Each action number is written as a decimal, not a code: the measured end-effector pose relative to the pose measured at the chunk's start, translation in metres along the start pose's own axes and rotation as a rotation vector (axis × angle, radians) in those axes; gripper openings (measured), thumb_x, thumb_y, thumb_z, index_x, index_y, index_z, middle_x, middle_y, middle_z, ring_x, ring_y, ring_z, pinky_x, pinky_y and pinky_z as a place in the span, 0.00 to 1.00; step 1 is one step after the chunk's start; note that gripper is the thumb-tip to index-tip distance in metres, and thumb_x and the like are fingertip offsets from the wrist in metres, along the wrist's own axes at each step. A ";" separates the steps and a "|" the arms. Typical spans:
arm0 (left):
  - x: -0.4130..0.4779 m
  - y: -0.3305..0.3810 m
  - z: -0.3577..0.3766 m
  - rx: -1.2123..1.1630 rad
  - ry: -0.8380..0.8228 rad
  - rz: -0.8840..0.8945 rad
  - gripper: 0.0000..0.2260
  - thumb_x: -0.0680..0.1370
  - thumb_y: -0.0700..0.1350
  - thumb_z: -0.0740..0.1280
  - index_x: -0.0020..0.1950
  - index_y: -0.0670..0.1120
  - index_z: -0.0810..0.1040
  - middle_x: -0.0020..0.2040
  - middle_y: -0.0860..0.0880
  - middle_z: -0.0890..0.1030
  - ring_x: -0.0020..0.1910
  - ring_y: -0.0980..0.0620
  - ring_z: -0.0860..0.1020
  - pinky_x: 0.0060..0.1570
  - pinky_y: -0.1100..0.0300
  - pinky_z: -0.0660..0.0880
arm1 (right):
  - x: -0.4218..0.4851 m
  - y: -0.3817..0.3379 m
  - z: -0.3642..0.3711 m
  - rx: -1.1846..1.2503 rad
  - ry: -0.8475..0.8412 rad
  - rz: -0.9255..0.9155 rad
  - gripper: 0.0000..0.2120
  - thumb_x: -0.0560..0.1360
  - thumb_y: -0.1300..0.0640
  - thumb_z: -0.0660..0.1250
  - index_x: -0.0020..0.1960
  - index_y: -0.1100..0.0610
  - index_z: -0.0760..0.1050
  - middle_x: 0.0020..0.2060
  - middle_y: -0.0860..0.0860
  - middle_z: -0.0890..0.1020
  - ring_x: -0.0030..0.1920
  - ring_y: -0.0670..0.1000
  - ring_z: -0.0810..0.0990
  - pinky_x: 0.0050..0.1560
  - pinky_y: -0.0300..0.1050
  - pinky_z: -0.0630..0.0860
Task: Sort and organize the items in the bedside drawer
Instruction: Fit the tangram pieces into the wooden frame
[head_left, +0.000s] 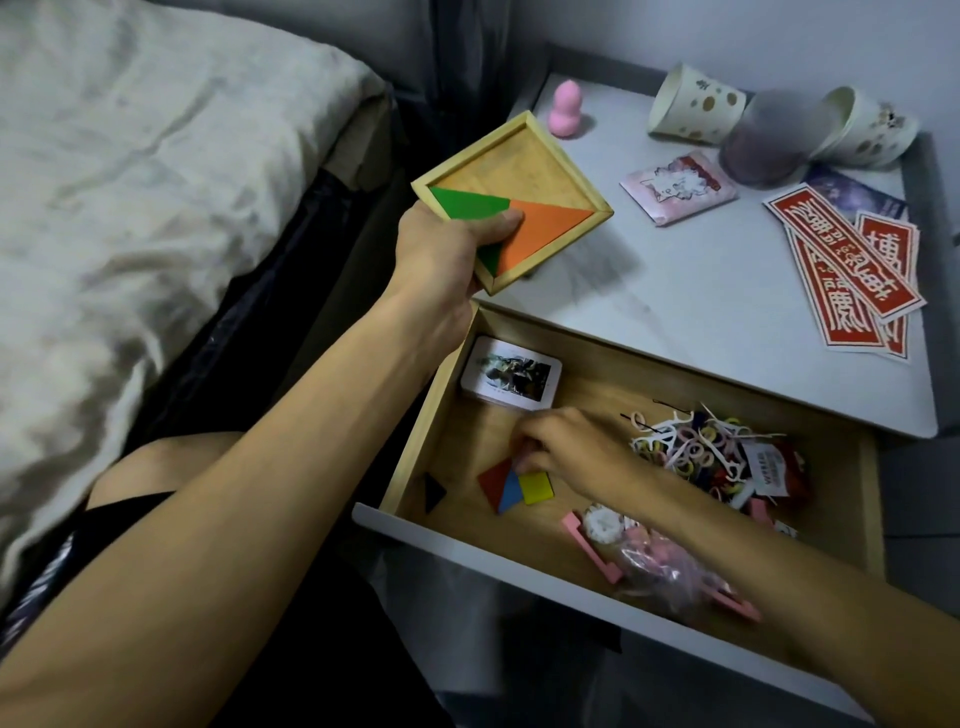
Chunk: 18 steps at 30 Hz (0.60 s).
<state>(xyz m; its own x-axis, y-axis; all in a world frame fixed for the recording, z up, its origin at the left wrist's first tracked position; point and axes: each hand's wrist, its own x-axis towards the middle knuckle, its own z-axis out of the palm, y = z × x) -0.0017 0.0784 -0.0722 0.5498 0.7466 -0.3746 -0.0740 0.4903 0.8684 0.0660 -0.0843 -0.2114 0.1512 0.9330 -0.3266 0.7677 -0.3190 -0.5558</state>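
Here, our left hand (447, 249) grips the tray (519, 156), held over the nightstand (675, 291) corner. Our right hand (566, 447), fingers curled, pinches coloured pieces (514, 486) lying in the open drawer (415, 447) below.

The white worktop (701, 312) is carrying a pink makeup sponge (203, 111), tipped paper cups (691, 111), a sachet (678, 187) and red stickers (852, 265).

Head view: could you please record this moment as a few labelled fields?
left hand: grips wooden tray holding green piece and orange piece, over nightstand corner
right hand: in drawer, fingers pinching loose pieces, red, blue, yellow
drawer: open; card stack back left, black triangle front left
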 end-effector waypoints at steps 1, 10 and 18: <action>0.000 0.000 0.000 0.002 -0.003 -0.001 0.18 0.72 0.32 0.72 0.61 0.38 0.76 0.51 0.43 0.84 0.48 0.45 0.84 0.40 0.54 0.83 | -0.004 0.005 0.003 -0.063 -0.046 -0.014 0.10 0.72 0.56 0.74 0.51 0.58 0.80 0.45 0.51 0.81 0.45 0.45 0.77 0.45 0.30 0.71; 0.000 -0.005 0.001 0.025 -0.020 -0.001 0.16 0.73 0.31 0.72 0.59 0.38 0.77 0.50 0.43 0.84 0.48 0.45 0.84 0.48 0.49 0.83 | -0.020 0.007 0.013 -0.305 -0.059 -0.060 0.21 0.70 0.52 0.76 0.60 0.54 0.74 0.54 0.49 0.76 0.53 0.49 0.77 0.48 0.39 0.70; -0.002 -0.015 0.002 0.160 -0.127 0.098 0.13 0.73 0.33 0.73 0.56 0.40 0.78 0.51 0.43 0.85 0.48 0.46 0.85 0.51 0.51 0.82 | -0.045 0.000 -0.026 -0.078 0.016 -0.081 0.04 0.76 0.54 0.70 0.48 0.51 0.75 0.43 0.42 0.78 0.43 0.42 0.76 0.43 0.42 0.74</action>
<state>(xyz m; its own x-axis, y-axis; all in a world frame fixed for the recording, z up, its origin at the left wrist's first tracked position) 0.0004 0.0687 -0.0834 0.6479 0.7193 -0.2506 -0.0048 0.3329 0.9429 0.0752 -0.1220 -0.1767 0.0963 0.9578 -0.2707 0.8238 -0.2293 -0.5184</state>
